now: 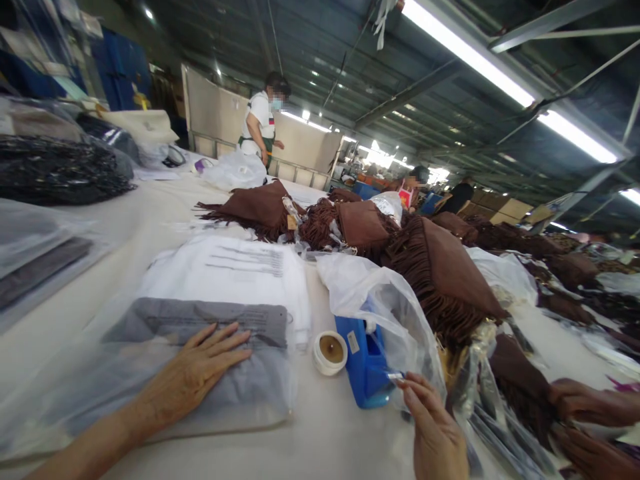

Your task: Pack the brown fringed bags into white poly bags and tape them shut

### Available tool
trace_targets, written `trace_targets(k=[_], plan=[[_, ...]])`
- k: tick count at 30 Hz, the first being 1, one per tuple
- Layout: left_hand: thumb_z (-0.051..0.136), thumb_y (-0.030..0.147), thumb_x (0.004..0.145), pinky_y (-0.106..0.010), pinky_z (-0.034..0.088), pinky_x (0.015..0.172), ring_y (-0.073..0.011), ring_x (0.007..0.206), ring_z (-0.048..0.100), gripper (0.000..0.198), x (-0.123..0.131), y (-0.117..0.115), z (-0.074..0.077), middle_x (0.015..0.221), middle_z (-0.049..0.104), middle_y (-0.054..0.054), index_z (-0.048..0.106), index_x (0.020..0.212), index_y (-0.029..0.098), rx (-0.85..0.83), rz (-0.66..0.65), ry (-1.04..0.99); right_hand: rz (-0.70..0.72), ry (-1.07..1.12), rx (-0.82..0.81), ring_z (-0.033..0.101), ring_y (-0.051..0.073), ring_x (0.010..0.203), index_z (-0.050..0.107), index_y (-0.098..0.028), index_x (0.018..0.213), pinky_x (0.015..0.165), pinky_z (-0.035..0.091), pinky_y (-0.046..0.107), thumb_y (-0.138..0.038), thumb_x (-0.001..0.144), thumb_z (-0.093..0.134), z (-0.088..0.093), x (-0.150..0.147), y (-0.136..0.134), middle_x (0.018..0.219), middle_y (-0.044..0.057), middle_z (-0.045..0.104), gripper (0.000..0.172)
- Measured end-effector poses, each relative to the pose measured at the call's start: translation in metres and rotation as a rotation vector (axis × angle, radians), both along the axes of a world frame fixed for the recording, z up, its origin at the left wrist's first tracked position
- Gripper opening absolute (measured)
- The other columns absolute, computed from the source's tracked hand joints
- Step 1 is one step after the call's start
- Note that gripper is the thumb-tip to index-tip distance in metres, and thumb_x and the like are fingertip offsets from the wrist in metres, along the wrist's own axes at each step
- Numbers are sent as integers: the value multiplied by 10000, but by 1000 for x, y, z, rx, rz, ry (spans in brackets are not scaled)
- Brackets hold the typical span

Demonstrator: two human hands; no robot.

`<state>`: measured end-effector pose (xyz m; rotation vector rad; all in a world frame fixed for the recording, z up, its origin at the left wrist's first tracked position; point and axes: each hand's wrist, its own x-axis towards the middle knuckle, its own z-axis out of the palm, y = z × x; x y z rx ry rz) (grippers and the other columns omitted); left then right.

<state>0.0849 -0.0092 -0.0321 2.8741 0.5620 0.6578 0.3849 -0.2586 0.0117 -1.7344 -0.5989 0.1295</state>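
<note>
My left hand (pixel 203 367) lies flat, fingers stretched out, on a clear plastic bag (pixel 260 400) with a folded grey item (pixel 210 313) inside. Beyond it is a stack of printed white plastic bags (pixel 225 267). My right hand (pixel 433 420) is at the front of a blue tape dispenser (pixel 360 380), thumb and forefinger pinched on the end of a strip of clear tape (pixel 395 376). Left of the dispenser stands a small round white tub (pixel 330 353) with something brownish in it. A loose translucent plastic bag (pixel 370 273) drapes over the back of the dispenser.
Brown fringed bags (pixel 440 273) are heaped across the table's far side. At the right edge, another person's hands (pixel 595 413) handle a brown fringed piece (pixel 520 380). Bundled black plastic (pixel 60 170) lies at far left. A person in white (pixel 260 120) stands beyond the table.
</note>
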Motion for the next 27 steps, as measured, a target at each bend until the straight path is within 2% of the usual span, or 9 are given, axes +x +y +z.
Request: trace_targets(k=[3, 6, 9, 13, 16, 19, 22, 27], plan=[[408, 178, 863, -416, 312, 1037, -210, 1219, 457, 401, 0, 0, -1, 1296, 515, 60, 556, 1165, 396, -9, 18, -31, 36, 139, 9, 543, 220, 996, 693, -198, 660, 867, 410, 302, -471, 577, 712, 23, 4, 17, 996, 59, 616, 286], [385, 178, 867, -422, 289, 1044, -210, 1232, 440, 402, 0, 1, -4, 1292, 521, 48, 562, 1162, 386, -6, 28, -10, 75, 165, 63, 534, 196, 971, 678, -194, 666, 867, 395, 279, -461, 583, 716, 46, 10, 27, 948, 39, 614, 282], [357, 173, 874, -430, 286, 1039, -210, 1254, 411, 426, -2, 3, -7, 1321, 490, 50, 534, 1194, 392, 30, 18, 40, 131, 192, -14, 547, 185, 945, 678, -193, 754, 839, 407, 264, -467, 626, 693, 53, 11, 22, 926, 33, 636, 303], [362, 199, 881, -418, 266, 1050, -206, 1264, 394, 411, -3, 6, -8, 1332, 481, 52, 522, 1212, 383, 37, 9, 82, 166, 384, -151, 569, 141, 688, 672, -198, 799, 614, 448, 235, -501, 626, 687, 44, 1, 4, 746, 13, 653, 349], [358, 214, 889, -416, 263, 1053, -202, 1273, 381, 398, -3, 6, -7, 1342, 470, 52, 519, 1217, 373, 50, 14, 97, 135, 592, -78, 509, 97, 533, 676, -182, 740, 474, 405, 203, -463, 525, 765, 39, -10, -6, 611, -5, 611, 365], [347, 208, 887, -409, 288, 1042, -195, 1265, 394, 404, -3, 6, -5, 1335, 476, 52, 523, 1213, 371, 83, 17, 111, 105, 745, -3, 458, 60, 467, 671, -153, 673, 420, 355, 174, -409, 426, 828, 40, -15, -13, 547, -12, 577, 389], [334, 178, 879, -400, 288, 1046, -182, 1271, 387, 427, -3, 6, -4, 1332, 480, 54, 528, 1207, 373, 97, 20, 138, 110, 760, 31, 459, 55, 468, 668, -145, 684, 422, 349, 170, -390, 441, 834, 33, -14, -18, 550, -16, 572, 383], [347, 165, 882, -406, 296, 1040, -180, 1265, 395, 420, -2, 4, 2, 1333, 480, 67, 528, 1196, 376, 84, 23, 126, 37, 612, -63, 462, 69, 464, 657, -146, 690, 424, 351, 186, -474, 446, 795, -2, -10, -14, 547, -13, 586, 432]])
